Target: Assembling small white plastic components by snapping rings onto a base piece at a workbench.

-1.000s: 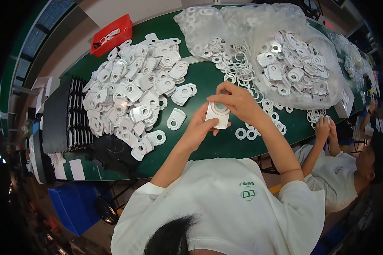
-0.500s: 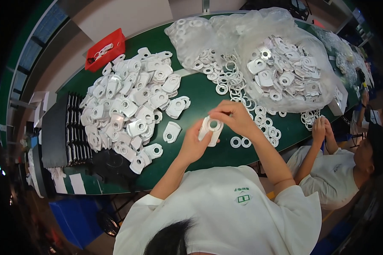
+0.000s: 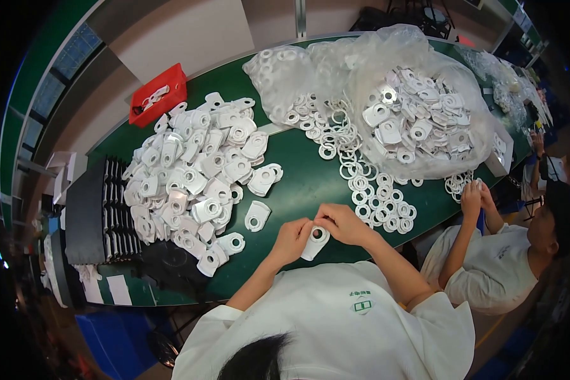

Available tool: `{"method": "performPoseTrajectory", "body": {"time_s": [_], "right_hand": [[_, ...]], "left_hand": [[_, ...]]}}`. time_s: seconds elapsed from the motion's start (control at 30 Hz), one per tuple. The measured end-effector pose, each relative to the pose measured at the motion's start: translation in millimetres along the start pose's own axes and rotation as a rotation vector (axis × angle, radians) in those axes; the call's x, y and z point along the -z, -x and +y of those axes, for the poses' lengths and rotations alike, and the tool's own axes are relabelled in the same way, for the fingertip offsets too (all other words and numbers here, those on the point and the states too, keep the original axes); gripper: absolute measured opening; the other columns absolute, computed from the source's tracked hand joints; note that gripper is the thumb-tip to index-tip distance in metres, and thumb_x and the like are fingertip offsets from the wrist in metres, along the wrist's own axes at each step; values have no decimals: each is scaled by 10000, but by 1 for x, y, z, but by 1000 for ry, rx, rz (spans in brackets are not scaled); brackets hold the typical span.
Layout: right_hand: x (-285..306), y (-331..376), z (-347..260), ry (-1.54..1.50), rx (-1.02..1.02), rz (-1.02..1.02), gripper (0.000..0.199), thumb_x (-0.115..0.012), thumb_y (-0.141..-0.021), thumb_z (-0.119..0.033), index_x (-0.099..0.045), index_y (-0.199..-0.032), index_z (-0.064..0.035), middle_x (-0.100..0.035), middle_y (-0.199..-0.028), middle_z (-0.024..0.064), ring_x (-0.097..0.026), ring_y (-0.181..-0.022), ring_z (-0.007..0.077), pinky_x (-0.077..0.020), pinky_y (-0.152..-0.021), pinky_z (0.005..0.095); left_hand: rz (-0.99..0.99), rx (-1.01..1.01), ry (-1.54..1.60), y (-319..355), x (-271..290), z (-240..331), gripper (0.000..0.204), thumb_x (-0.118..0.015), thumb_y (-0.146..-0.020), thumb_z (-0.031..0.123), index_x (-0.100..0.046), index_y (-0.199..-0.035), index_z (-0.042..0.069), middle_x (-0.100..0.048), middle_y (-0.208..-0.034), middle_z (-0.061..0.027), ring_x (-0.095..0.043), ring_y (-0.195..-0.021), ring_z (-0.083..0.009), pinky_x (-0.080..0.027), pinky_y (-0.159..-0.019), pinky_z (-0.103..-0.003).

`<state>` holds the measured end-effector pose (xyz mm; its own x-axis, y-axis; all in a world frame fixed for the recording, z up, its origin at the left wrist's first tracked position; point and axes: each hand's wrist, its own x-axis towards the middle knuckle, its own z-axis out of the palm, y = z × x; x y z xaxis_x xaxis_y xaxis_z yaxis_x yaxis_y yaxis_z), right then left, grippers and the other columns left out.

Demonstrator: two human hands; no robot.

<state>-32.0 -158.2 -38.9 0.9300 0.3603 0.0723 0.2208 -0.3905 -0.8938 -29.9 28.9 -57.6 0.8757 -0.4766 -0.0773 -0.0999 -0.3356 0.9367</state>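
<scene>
Just in front of my chest, over the table's near edge, I hold a white flat plastic part (image 3: 311,249) with a round hole near its upper end. My left hand (image 3: 291,240) pinches its upper left edge, fingers closed. My right hand (image 3: 342,223) has bent fingers pressed at its top right, close against the left fingertips. Whether a loose ring sits under the fingers is hidden. A similar white part (image 3: 257,216) lies alone left of my hands, beside a big heap of such parts (image 3: 190,171). Loose white rings (image 3: 386,206) lie to the right.
A clear plastic bag (image 3: 367,136) full of white parts stands at the back right of the green table (image 3: 285,164). A red bin (image 3: 147,116) sits far left, stacked black trays (image 3: 85,215) nearer. To my right, a co-worker's hands (image 3: 472,199) work near more rings.
Both hands have come nearer my body with the white part, and the right fingers have moved from above the hole to its upper edge. The view has shifted slightly.
</scene>
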Motion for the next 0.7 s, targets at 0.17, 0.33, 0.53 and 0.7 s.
{"method": "performPoseTrajectory", "body": {"time_s": [0.17, 0.33, 0.53, 0.7], "right_hand": [[-11, -7, 20, -354, -263, 105, 187, -567, -885, -158, -600, -940, 18, -612, -771, 76, -537, -677, 138, -438, -635, 289], [-29, -10, 7, -591, -271, 381, 223, -547, -924, -172, -626, -993, 25, -630, -854, 11, -547, -760, 63, -442, -683, 211], [-14, -7, -1, -442, -144, 391, 193, -538, -904, -113, -638, -991, 28, -630, -865, 65, -576, -773, 130, -456, -709, 246], [2, 3, -4, -159, -76, 130, 170, -545, -888, -102, -635, -956, 26, -607, -832, 108, -580, -733, 184, -445, -664, 271]], "left_hand": [[309, -26, 116, 0, -22, -8, 266, -439, -960, 195, -542, -852, -26, -540, -710, -162, -501, -583, -209, -398, -546, -341], [342, 101, 503, -5, -27, 18, 216, -372, -991, 194, -496, -1015, 18, -558, -900, -58, -544, -838, -95, -477, -622, -241], [141, 37, 512, -13, 0, 7, 246, -421, -980, 219, -526, -890, 16, -513, -798, -6, -454, -723, -86, -405, -651, -268], [19, -1, 167, -8, 5, 12, 229, -445, -955, 188, -567, -859, 19, -540, -727, -61, -510, -687, -156, -402, -650, -296]]}}
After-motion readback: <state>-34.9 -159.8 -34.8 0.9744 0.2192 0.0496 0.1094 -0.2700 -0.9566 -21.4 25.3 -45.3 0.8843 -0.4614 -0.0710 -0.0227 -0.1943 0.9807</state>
